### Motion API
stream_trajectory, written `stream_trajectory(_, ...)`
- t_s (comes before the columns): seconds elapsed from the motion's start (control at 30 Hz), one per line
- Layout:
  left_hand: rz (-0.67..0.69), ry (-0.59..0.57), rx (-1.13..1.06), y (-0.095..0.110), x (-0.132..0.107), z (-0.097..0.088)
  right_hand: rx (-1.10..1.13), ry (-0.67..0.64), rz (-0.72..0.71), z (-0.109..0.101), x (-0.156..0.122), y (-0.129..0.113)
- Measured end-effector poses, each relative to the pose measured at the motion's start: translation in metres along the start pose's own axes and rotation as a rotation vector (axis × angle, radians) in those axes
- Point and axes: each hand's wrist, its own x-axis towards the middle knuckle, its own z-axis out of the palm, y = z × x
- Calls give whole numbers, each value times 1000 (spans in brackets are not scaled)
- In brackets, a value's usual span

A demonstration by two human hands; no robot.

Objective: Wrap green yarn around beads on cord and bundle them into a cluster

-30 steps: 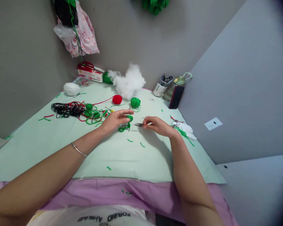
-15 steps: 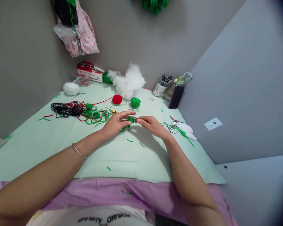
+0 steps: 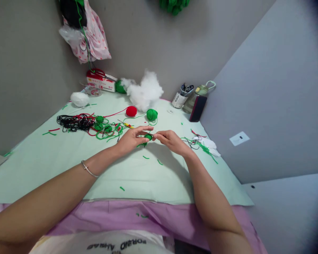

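Between the thumb and fingers of my left hand (image 3: 129, 140) is a small green crochet piece (image 3: 148, 137). My right hand (image 3: 170, 140) pinches a slim crochet hook, whose fine tip is too small to make out, against that piece. Both hands are close together above the table, fingertips almost touching. Beyond them sits a green yarn ball (image 3: 152, 115), with a red yarn ball (image 3: 131, 111) to its left. A strand runs from the green ball toward the left; where it ends is hidden.
Tangled black yarn (image 3: 75, 123) and small green pieces lie left. White stuffing (image 3: 145, 92) sits at the back near red-handled scissors (image 3: 97, 72) on a box. At the right stand a pen cup (image 3: 179, 100), a bottle (image 3: 200, 92), a phone (image 3: 198, 109) and yarn scraps (image 3: 205, 148).
My right hand and the crochet hook have shifted very slightly at the green piece, which shows a little more between the fingers. Everything else stays in place.
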Motion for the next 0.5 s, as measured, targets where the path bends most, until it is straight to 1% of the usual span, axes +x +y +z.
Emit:
stream_trajectory(0.07,-2,20,26,-1,1,-2,8,-86,37,-11,-4,4)
stream_trajectory(0.1,-4,29,41,-2,2,-3,17,-108,65,-15,-5,8)
stream_trajectory(0.13,-10,31,54,-2,2,-3,13,-92,99,-18,-5,12)
stream_trajectory(0.2,-27,5,72,-3,2,-3,-98,17,156,-18,-1,21)
stream_trajectory(0.27,-26,-49,77,-5,1,-1,-309,158,196,-9,6,30)
stream_trajectory(0.33,-2,-99,77,-5,0,1,-499,239,213,3,15,37)
stream_trajectory(0.4,23,-113,80,-5,0,1,-631,248,200,14,23,43)
stream_trajectory(0.5,56,-56,74,-4,2,-5,-777,218,187,22,30,45)
